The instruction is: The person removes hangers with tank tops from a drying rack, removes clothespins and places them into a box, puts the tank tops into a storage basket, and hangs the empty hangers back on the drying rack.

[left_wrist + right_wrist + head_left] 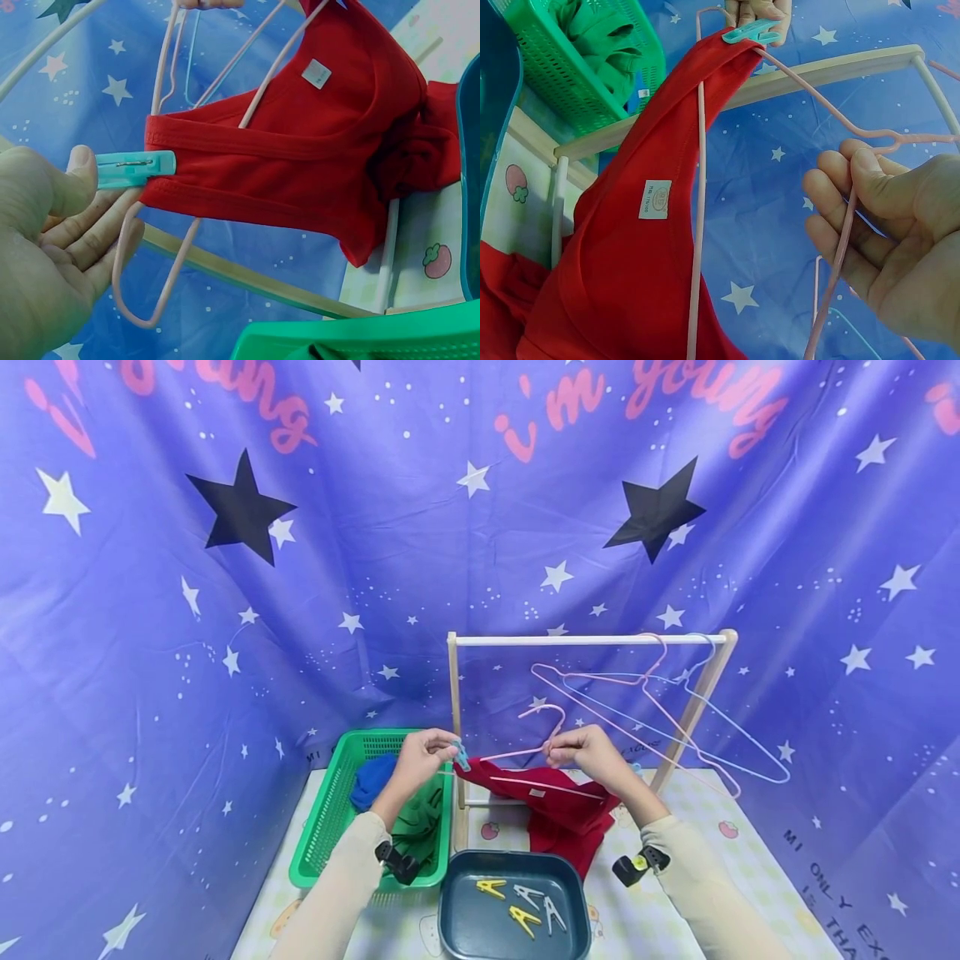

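Observation:
My left hand (422, 762) pinches a teal clothespin (133, 168) between thumb and fingers. The clothespin's jaws sit over the shoulder strap of a red sleeveless top (622, 262), where the strap lies across one end of a pink hanger (702, 150). That end of the hanger pokes out past the strap. With thumb and fingertips, my right hand (587, 752) grips the hanger just below its hook. A white label (655, 199) shows inside the top's neckline, and its lower part hangs bunched over the table.
A wooden rack with a white rail (555, 641) stands behind, a pink hanger (592, 703) and a blue hanger (750, 748) hooked at its right. At left, a green basket (321, 827) holds blue cloth (371, 781) and green cloth. A dark tray (447, 910) in front contains several yellow and grey clothespins.

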The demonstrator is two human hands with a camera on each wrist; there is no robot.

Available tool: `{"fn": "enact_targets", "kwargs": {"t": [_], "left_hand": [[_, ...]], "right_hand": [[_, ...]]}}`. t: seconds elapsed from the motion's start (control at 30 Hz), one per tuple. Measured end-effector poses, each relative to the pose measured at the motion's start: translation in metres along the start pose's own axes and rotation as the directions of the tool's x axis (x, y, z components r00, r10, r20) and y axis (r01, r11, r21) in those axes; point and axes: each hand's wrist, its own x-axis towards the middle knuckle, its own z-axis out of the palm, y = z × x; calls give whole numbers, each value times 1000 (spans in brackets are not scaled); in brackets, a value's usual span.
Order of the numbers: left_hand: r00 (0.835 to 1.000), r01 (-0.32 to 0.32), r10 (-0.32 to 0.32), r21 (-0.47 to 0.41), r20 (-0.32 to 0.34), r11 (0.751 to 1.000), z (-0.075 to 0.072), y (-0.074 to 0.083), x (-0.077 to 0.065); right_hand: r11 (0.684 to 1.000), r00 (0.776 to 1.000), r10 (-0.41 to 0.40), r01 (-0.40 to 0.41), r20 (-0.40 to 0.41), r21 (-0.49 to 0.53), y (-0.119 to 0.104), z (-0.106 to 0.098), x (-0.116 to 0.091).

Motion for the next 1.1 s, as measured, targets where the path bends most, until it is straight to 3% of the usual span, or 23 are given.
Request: {"fn": "enact_targets", "kwargs": {"t": [0.27,0.7,1.1], "left_hand": [[998,54,-53,70,-18,996,1,1,-1],[993,113,-111,59,-46,992,2,2,-1],[990,117,-111,76,-85,990,1,-2,0]], "right_hand": [[1000,1000,-1,1,15,15,3,2,5],[999,1000,-10,10,15,-31,4,4,7],[1000,999,-6,6,31,1,3,9,9]]}}
